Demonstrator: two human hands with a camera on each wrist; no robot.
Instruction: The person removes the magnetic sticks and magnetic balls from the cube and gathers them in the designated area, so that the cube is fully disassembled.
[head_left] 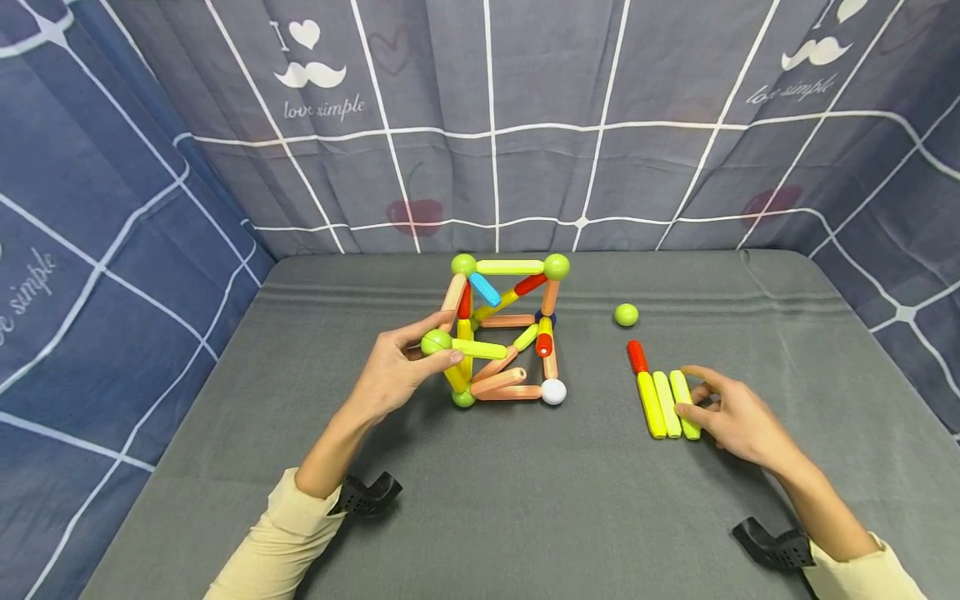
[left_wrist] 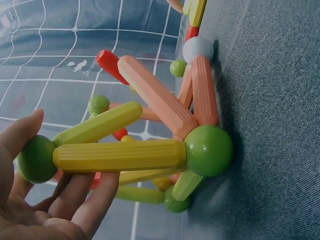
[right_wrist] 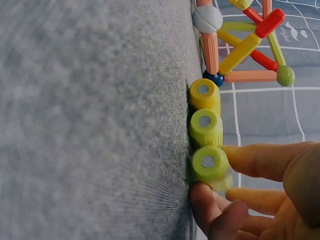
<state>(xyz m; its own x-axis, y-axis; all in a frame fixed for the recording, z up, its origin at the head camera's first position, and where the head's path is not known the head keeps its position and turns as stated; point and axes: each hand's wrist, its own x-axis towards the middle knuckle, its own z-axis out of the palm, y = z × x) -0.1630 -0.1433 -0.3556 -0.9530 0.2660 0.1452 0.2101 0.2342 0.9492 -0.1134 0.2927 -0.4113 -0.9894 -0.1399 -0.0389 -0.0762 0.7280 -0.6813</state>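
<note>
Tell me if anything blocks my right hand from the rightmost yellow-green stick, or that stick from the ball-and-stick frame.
Nothing visible blocks your right hand from the rightmost yellow-green stick; they're touching. Toward the ball-and-stick frame, another yellow-green stick and a red-ended yellow stick lie in between.

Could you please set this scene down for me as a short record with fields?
Structure: open frame of ridged coloured rods and round balls
Left hand: pinches a glossy green ball at a corner of the structure
Right hand: pinches a ridged lime-green rod, rightmost in a row
Rest of row: second lime-green rod; yellow rod with a red piece at its far end
Loose ball: round and green, beyond the row, touching nothing else there
Surface: dark grey cloth
</note>
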